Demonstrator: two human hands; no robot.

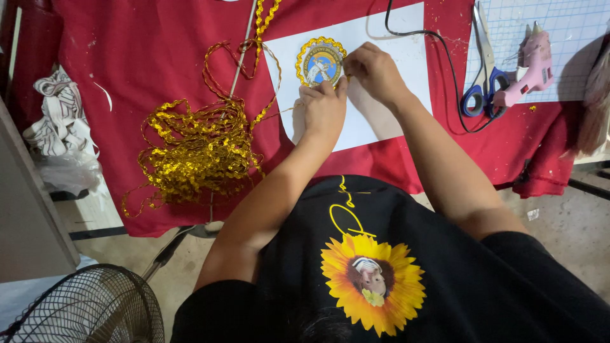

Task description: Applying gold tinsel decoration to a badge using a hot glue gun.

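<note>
A round blue and yellow badge (321, 61) edged with gold braid lies on a white sheet of paper (381, 38) on the red cloth. My left hand (323, 109) rests on the paper just below the badge, its fingertips pressing the badge's lower edge. My right hand (375, 71) sits at the badge's right side, fingers pinched on the gold braid trim at its rim. A strand of gold braid (264, 19) runs from the badge's top up and off the far edge.
A loose heap of gold braid (194, 149) lies left of the paper. Blue-handled scissors (483, 82) and a pink glue gun (530, 67) with a black cord (445, 57) lie at the right. A striped rag (60, 124) lies far left, a fan grille (89, 308) bottom left.
</note>
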